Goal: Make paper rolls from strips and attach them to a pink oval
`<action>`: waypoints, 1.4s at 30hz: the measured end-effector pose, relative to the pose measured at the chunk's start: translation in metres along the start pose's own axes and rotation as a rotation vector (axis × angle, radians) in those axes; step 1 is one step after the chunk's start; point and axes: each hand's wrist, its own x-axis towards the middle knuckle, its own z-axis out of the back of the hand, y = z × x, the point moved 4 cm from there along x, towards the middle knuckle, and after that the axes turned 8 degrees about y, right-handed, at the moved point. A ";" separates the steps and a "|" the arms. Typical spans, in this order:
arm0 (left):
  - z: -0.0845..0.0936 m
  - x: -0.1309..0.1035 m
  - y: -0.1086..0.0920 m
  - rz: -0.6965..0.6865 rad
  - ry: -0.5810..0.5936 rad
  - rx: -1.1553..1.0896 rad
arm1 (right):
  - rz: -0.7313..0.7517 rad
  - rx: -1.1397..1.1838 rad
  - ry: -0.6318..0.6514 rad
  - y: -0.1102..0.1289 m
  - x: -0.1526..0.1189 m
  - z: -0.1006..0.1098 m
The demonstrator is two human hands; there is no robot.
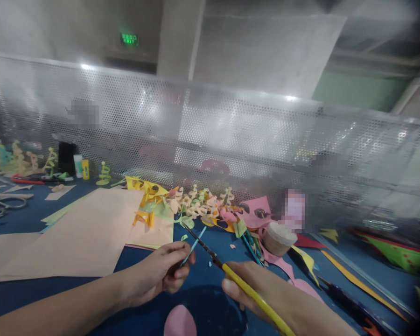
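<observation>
Blue strip: was pinched by left hand. Yellow-handled cutting tool: was clasped in right hand. Curled cut-outs: seemingly done. Pale sheet: lay apparently uncut.

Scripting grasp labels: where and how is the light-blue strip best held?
I'd pinch the light-blue strip by its lower part, coming from the left, as the left hand does. It is narrow and slants up rightward, and in this view its upper part crosses the dark front of the yellow-handled tool.
</observation>
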 end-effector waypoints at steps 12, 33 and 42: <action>-0.001 0.000 0.000 -0.004 0.026 -0.037 | 0.047 0.053 -0.044 0.004 -0.005 0.003; -0.002 0.000 0.000 -0.028 0.019 -0.021 | 0.043 0.085 -0.111 -0.002 0.000 -0.003; 0.004 0.002 0.002 -0.084 -0.070 -0.023 | -0.063 -0.106 -0.140 -0.018 0.004 0.007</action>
